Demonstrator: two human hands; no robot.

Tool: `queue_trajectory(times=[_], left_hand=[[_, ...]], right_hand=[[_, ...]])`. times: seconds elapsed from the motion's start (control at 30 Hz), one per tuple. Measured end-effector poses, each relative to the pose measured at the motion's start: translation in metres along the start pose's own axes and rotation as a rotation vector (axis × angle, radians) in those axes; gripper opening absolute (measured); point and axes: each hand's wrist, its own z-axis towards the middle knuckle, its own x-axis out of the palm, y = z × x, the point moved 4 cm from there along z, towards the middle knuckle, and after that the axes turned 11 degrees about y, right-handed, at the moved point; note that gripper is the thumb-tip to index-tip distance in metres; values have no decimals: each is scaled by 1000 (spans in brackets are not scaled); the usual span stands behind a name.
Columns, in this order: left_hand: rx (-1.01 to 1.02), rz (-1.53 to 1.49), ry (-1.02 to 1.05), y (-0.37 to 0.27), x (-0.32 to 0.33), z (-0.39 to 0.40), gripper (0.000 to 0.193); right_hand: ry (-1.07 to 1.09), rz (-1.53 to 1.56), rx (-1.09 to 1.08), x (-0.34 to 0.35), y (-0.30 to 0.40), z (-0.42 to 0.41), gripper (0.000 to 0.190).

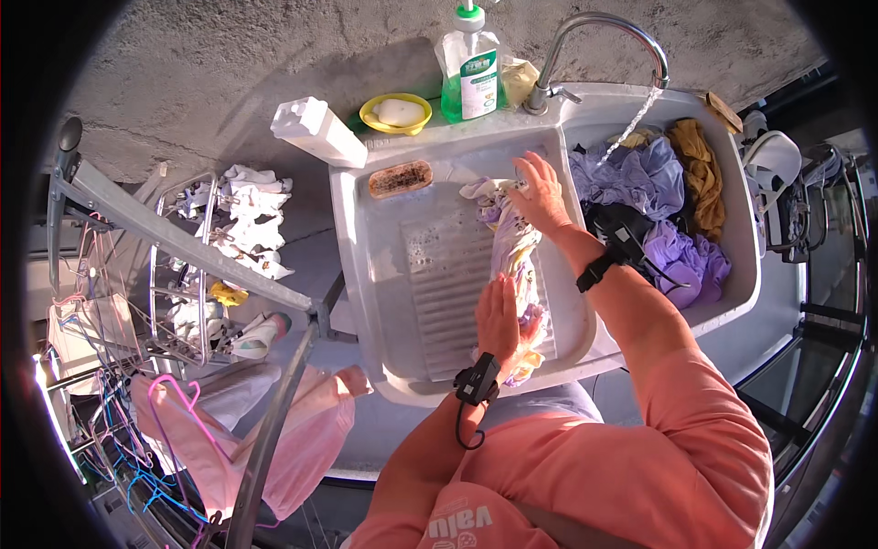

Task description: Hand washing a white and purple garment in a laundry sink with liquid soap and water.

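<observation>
A long patterned cloth (516, 247), white with purple and yellow, lies bunched lengthwise on the ribbed washboard (446, 302) of a white laundry sink. My left hand (499, 322) rests against the lower part of the cloth, fingers pointing away from me; whether it grips cannot be told. Near the cloth's upper end is my right hand (542, 195), fingers spread, touching or just over the fabric. Water streams from the chrome faucet (603, 27) into the right basin, onto lavender clothes (638, 178). Purple (686, 264), mustard (699, 178) and black garments also lie there.
A scrubbing brush (400, 179) lies in the sink's upper left. Along the back stand a white bottle (319, 130), a yellow soap dish (370, 103) with soap, and a green pump bottle (472, 75). A metal rack frame (185, 240), hangers and hanging clothes are at left.
</observation>
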Motion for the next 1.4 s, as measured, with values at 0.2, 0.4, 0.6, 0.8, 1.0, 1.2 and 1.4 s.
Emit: queue_trajectory(times=[0.2,0.4,0.6,0.8,1.0,1.2,1.4], left_hand=[[-102,70,150,21,-3,1,123],[-219,61,54,38,12,12,95],[-72,73,-29,29,6,16,87],[-155,103,163,36,12,22,106],[-131,117,114,46,16,16,92],[-81,46,36,38,13,21,96],[-137,32,133,35,12,26,119]], right_hand=[[188,-314,-20,23,17,-20,50],[79,71,-5,10,33,-128,27],[206,-209,-452,20,71,-145,24],[45,-373,-70,56,54,8,29],[274,19,-138,19,36,-110,33],[194,-255,-266,28,67,-123,21],[113,-392,48,63,44,9,39]])
